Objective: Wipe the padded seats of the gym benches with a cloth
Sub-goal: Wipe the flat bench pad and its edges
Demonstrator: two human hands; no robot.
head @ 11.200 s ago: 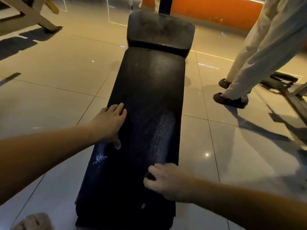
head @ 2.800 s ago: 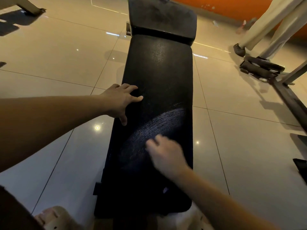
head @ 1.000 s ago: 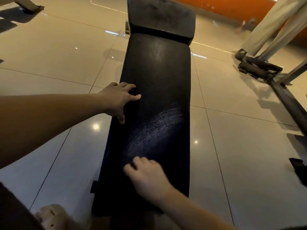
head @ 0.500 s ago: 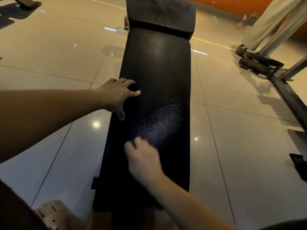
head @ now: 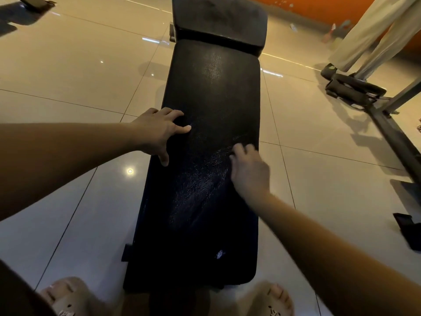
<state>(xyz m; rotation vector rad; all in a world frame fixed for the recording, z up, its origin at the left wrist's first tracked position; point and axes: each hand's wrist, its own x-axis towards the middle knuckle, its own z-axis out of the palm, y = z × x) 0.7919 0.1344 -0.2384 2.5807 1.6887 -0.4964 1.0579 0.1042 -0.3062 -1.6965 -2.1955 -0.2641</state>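
Note:
A long black padded bench seat (head: 211,92) runs away from me, with a shorter black pad (head: 218,17) at its far end. My left hand (head: 157,133) rests on the seat's left edge, fingers spread and the thumb hanging over the side. My right hand (head: 249,172) lies on the right half of the seat, fingers bent down onto it. The dark cloth under that hand barely shows against the black pad. Faint damp streaks (head: 200,185) cross the seat to the left of the right hand.
Glossy beige floor tiles (head: 68,71) surround the bench. A person in light trousers (head: 373,35) stands at the far right beside a metal machine frame (head: 391,124) with black rollers (head: 350,87). My sandalled feet (head: 66,297) flank the near end. An orange wall (head: 307,5) lies beyond.
My right hand has swept from the near left part of the seat to its right edge and farther up. The left hand has stayed on the left edge.

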